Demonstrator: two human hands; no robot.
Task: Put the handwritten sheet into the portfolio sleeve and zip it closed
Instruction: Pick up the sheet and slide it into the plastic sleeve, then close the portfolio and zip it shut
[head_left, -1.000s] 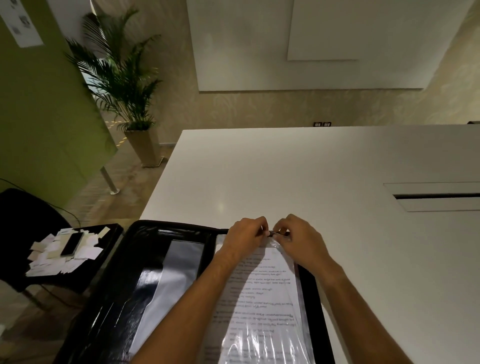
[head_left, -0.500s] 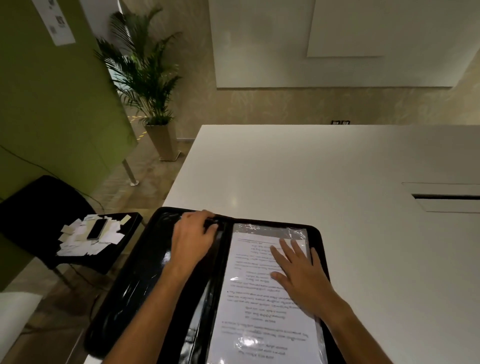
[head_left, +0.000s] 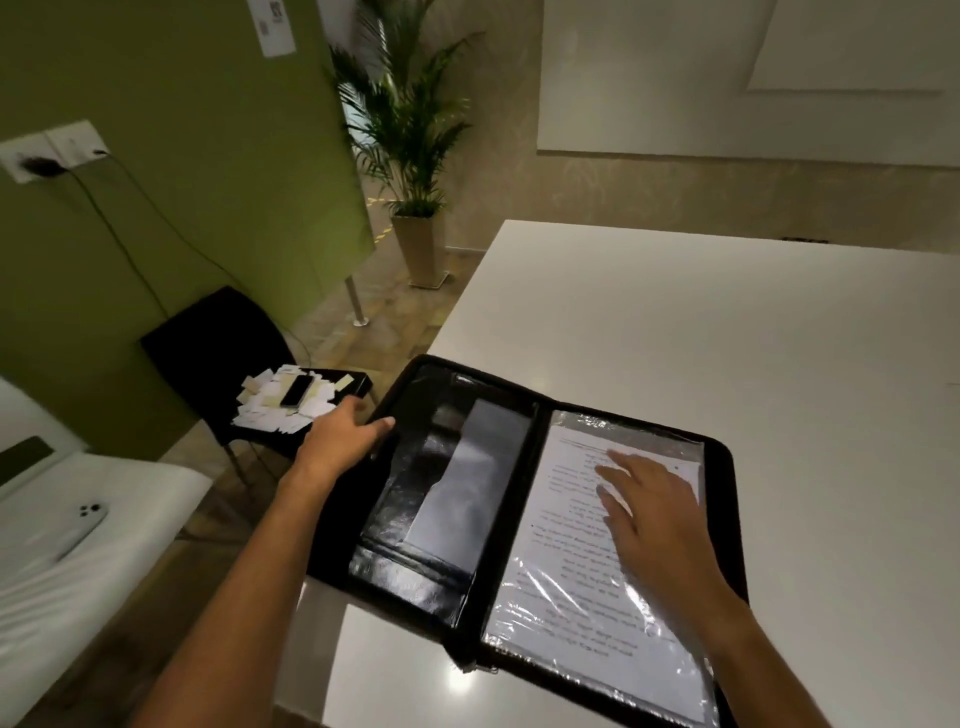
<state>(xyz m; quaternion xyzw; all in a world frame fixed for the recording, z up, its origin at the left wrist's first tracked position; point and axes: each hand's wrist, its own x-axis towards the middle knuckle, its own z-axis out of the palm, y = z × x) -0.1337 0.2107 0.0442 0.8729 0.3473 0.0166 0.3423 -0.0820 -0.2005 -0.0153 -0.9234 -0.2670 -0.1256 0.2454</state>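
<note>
Now sleeved handwritten sheet (head_left: 582, 561) under flat right hand (head_left: 657, 512), left hand (head_left: 340, 439) gripping portfolio (head_left: 415, 499) edge

Open portfolio (head_left: 415, 519) on white table (head_left: 675, 338).

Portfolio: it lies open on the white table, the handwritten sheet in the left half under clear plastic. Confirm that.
Wrong half. The head view shows the handwritten sheet under clear plastic in the right half of the open portfolio on the white table.

Left hand (head_left: 340, 439) curls its fingers (head_left: 382, 427) closed, while right hand (head_left: 657, 512) lies flat, fingers spread.
</note>
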